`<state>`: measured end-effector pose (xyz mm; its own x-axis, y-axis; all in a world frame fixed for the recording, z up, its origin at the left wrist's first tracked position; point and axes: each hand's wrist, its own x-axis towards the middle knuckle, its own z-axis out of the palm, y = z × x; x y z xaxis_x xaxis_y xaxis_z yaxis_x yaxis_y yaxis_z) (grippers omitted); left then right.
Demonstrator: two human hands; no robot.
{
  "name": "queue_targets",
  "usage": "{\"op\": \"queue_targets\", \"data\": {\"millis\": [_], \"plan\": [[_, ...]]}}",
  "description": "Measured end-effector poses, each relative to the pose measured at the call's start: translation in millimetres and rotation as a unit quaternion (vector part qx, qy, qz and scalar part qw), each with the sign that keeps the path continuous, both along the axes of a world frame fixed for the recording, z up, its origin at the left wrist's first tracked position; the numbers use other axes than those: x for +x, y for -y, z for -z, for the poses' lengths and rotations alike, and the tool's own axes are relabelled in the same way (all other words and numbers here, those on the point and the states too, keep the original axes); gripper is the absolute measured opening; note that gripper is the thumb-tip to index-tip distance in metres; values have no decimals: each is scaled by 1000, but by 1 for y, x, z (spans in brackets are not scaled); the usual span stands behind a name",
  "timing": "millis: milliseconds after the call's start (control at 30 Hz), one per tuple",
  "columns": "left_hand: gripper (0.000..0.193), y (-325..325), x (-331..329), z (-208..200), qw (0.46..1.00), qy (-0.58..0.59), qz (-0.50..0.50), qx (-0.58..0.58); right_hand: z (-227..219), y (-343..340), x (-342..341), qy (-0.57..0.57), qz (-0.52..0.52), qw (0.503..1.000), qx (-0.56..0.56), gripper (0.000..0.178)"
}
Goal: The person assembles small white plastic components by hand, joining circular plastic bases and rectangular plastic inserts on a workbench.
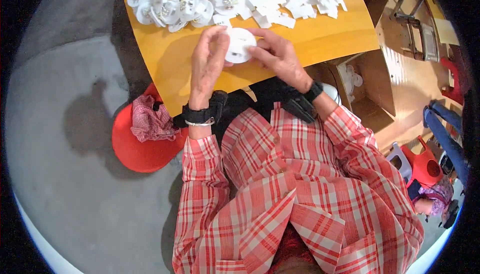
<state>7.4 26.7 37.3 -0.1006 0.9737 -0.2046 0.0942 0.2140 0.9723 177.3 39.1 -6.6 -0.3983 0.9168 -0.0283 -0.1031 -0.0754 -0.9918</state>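
Between both hands, just above the near part of the yellow tabletop (165, 69), is a round white plastic disc (241, 44) with small dark slots. My left hand (210, 56) grips its left edge, thumb along the rim. My right hand (280, 56) pinches the right side, with thumb and fingers closed on it. Beyond the hands lies a heap of round white plastic parts (175, 4) with small metal pieces in them. To its right spreads a pile of flat white pieces (280, 4).
A red stool (142, 146) with a checked pink cloth (152, 119) stands left of the table. An open cardboard box (372, 99) holding white parts is under the table's right side. Farther right are a red chair (425, 166) and another person's jeans-clad legs (445, 129).
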Motion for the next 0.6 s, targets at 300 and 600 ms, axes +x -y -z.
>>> {"op": "queue_targets", "data": {"millis": [300,600], "plan": [[50,-41,-61,-10,923,-327,-158,130,-6,17,136,-154,270,941,-133,33],[54,-67,-62,-4,821,-552,-7,147,106,73,268,-218,418,854,-219,19]]}}
